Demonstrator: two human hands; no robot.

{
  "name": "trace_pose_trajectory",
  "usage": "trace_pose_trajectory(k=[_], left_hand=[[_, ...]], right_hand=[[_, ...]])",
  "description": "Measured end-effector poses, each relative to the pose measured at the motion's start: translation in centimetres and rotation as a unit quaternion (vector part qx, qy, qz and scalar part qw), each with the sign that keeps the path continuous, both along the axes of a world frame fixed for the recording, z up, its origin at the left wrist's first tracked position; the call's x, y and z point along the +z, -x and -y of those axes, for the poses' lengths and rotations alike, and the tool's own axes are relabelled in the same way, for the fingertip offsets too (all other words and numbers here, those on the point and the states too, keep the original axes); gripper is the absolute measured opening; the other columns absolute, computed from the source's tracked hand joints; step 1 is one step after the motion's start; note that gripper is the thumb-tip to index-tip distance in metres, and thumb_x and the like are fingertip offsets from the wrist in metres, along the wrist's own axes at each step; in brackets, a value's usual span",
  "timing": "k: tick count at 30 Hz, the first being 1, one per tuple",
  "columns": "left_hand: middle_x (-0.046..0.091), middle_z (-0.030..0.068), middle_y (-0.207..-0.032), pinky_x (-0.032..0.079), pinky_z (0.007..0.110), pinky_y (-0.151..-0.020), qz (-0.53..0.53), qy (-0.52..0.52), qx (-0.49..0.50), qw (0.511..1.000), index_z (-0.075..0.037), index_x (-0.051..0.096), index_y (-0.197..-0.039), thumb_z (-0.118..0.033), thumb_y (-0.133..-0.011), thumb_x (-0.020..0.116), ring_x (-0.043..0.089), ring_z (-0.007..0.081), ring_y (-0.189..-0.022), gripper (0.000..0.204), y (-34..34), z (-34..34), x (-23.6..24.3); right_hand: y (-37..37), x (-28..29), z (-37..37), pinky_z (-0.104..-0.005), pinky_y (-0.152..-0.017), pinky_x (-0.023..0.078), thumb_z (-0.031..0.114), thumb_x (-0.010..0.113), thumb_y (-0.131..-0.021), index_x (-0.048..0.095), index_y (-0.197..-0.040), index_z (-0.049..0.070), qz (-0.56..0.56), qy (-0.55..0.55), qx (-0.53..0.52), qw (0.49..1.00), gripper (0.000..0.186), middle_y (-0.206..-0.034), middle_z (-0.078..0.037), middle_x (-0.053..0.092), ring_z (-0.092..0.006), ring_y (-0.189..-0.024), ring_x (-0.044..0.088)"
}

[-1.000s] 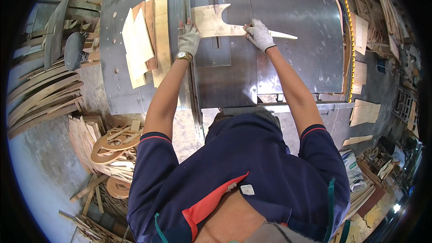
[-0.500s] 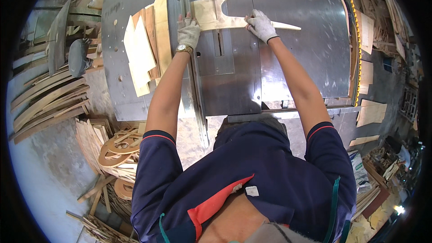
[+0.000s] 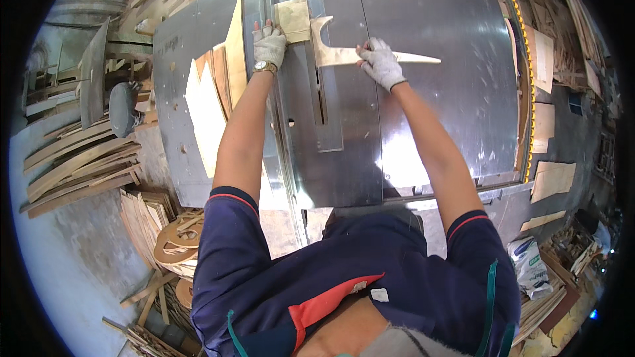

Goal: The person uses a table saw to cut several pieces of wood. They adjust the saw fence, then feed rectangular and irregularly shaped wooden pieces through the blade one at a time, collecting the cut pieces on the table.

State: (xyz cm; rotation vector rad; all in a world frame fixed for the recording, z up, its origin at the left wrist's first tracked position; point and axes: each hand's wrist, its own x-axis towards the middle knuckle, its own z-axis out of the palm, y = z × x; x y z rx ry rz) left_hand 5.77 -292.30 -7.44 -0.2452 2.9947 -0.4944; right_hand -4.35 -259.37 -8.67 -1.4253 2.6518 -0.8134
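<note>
A pale curved wooden piece [image 3: 340, 56] with a hooked end and a long pointed tail lies on the metal saw table [image 3: 436, 20]. My right hand [image 3: 381, 65], in a fingerless-tipped light glove, is closed over its middle. Left of the hooked end sits a squarish wooden block [image 3: 293, 20], with a narrow line between the two above the table slot [image 3: 321, 99]. Gloved too, my left hand [image 3: 270, 47] rests with fingers stretched along the metal rail [image 3: 281, 125], at the block's left edge. Its thumb side is partly hidden.
Thin wooden offcuts [image 3: 215, 86] lie on the table left of the rail. Curved boards [image 3: 83, 165] are stacked at the left, and ring-shaped wooden pieces [image 3: 178, 241] lie below them. A yellow toothed strip [image 3: 526, 86] edges the table's right side. A white sack [image 3: 529, 268] stands lower right.
The hooked piece and the block now show a dividing line and sit offset, where they looked joined before. My right hand and the hooked piece are lower in view; the whole view has shifted slightly.
</note>
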Motion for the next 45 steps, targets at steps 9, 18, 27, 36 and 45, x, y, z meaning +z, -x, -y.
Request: trace_pose_trajectory(k=[9,18,27,36,45], left_hand=[[0.066,0.0079,-0.134,0.014,0.070,-0.118,0.107,-0.044,0.089,0.989,-0.017,0.073,-0.116,-0.042,-0.088,0.063,0.046,0.0322,-0.142,0.039,15.0,6.6,3.8],[0.062,0.0212,-0.138,0.027,0.061,-0.115,0.043,-0.028,0.162,0.985,-0.011,0.073,-0.124,-0.076,-0.086,0.047,0.056,0.0370,-0.132,0.079,22.7,5.7,2.7],[0.072,0.0060,-0.082,0.051,0.034,-0.061,-0.299,-0.628,0.335,0.636,0.000,0.076,-0.101,-0.033,-0.095,0.068,0.065,0.0172,-0.070,0.034,10.3,17.3,2.6],[0.064,0.0216,-0.100,0.047,0.045,-0.085,-0.429,-0.312,0.291,0.796,0.007,0.059,-0.110,-0.030,-0.098,0.058,0.060,0.0312,-0.090,0.039,-27.1,3.7,9.6],[0.068,0.0075,-0.096,0.055,0.031,-0.084,-0.219,-0.733,0.248,0.594,0.002,0.065,-0.120,-0.013,-0.102,0.055,0.066,0.0177,-0.092,0.025,-44.7,-25.8,9.6]], right_hand=[[-1.1,-0.2,-3.7,-0.0431,-0.095,0.047,0.025,0.079,-0.079,0.070,-0.117,0.014,0.015,0.015,-0.135,0.991,0.040,-0.111,-0.007,0.060,-0.0307,-0.110,0.057],[-6.2,1.5,-15.1,-0.0508,-0.099,0.043,0.032,0.079,-0.081,0.060,-0.134,0.008,-0.056,-0.051,-0.289,0.954,0.061,-0.123,-0.011,0.060,-0.0337,-0.111,0.057],[-10.2,3.5,-23.5,-0.0487,-0.090,0.049,0.020,0.073,-0.088,0.059,-0.112,0.006,0.008,-0.122,-0.408,0.905,0.031,-0.108,-0.017,0.064,-0.0378,-0.104,0.062],[-16.2,8.0,-24.4,-0.0245,-0.042,0.034,0.056,0.047,-0.105,0.056,-0.101,0.009,0.513,0.474,-0.459,0.550,0.047,-0.063,0.002,0.044,-0.0076,-0.047,0.040],[-30.3,15.7,-11.3,-0.0269,-0.039,0.028,0.059,0.043,-0.105,0.054,-0.099,0.013,0.744,0.422,-0.160,0.492,0.047,-0.063,0.004,0.041,-0.0092,-0.047,0.034]])
